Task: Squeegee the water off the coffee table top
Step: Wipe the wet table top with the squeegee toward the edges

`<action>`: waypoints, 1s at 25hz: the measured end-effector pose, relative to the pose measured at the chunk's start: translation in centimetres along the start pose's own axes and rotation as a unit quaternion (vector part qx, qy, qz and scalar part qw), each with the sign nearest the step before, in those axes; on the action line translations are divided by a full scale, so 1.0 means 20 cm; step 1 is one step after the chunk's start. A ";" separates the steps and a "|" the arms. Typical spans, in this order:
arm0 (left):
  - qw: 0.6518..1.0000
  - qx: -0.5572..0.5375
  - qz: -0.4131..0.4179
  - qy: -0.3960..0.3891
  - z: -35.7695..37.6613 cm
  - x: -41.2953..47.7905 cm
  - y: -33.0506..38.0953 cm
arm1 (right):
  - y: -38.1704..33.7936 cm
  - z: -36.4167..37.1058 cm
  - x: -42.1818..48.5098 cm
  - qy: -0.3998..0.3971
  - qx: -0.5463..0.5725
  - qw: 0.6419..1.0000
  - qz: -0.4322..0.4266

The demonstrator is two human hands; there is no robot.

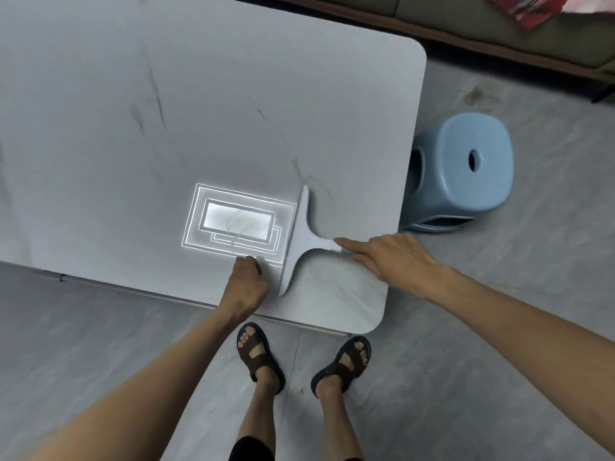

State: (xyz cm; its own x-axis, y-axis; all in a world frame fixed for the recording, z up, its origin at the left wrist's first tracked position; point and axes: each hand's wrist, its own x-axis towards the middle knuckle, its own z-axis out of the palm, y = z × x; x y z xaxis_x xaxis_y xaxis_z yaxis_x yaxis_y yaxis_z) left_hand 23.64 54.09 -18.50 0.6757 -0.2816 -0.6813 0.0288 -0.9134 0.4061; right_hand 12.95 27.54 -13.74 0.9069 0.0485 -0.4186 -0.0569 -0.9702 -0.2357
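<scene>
A pale grey T-shaped squeegee (299, 237) lies on the grey coffee table top (166, 111), near its front right corner. Its long blade runs from far to near, and its short handle points right. My right hand (389, 257) is shut on that handle, with the forefinger stretched along it. My left hand (248, 281) rests on the table just left of the blade's near end, fingers curled, holding nothing that I can see. A bright reflection of a ceiling light (236, 222) shines on the wet surface left of the blade.
A light blue plastic stool (462, 171) stands on the floor right beside the table's right edge. A sofa base (499, 38) runs along the far right. My two feet in brown sandals (299, 357) stand on the grey floor at the table's front edge.
</scene>
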 end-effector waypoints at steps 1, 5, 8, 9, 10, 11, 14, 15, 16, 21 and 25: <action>1.000 0.019 0.014 -0.011 0.03 0.00 0.02 | 0.06 0.01 -0.10 0.005 -0.002 0.999 0.032; 0.995 0.077 0.038 -0.046 0.14 0.00 0.06 | 0.26 0.06 -0.52 0.025 0.018 0.991 0.132; 0.994 0.088 0.048 -0.054 0.19 -0.03 0.09 | 0.35 0.05 -0.76 0.045 0.029 0.981 0.187; 0.993 0.086 0.054 -0.055 0.21 -0.04 0.10 | 0.35 0.03 -0.81 0.040 0.023 0.979 0.198; 0.994 0.080 0.058 -0.053 0.22 -0.05 0.10 | 0.34 0.02 -0.83 0.034 0.018 0.979 0.200; 0.995 0.070 0.058 -0.042 0.22 -0.06 0.11 | 0.31 0.00 -0.82 0.035 0.016 0.981 0.189; 0.999 0.022 0.008 0.027 0.16 -0.08 0.07 | 0.13 -0.04 -0.66 0.046 0.025 0.996 0.074; 0.999 0.002 -0.015 0.052 0.13 -0.08 0.03 | 0.03 -0.05 -0.55 0.021 0.019 0.999 0.023; 0.996 -0.015 -0.038 0.075 0.08 -0.09 -0.01 | -0.07 -0.04 -0.43 -0.016 0.007 1.000 -0.024; 0.976 -0.067 -0.128 0.163 -0.17 -0.08 -0.31 | -0.54 0.03 0.17 -0.052 -0.027 0.984 -0.171; 0.979 -0.076 -0.116 0.148 -0.29 -0.05 -0.43 | -0.74 0.06 0.48 -0.012 -0.018 0.986 -0.164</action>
State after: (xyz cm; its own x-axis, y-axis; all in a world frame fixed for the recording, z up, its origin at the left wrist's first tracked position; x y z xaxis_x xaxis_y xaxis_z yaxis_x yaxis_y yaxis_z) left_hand 27.05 63.99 -17.81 0.8216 0.0463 -0.5681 0.3008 -0.8819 0.3631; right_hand 21.97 42.59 -15.23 0.8641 0.3657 -0.3459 0.2522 -0.9093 -0.3311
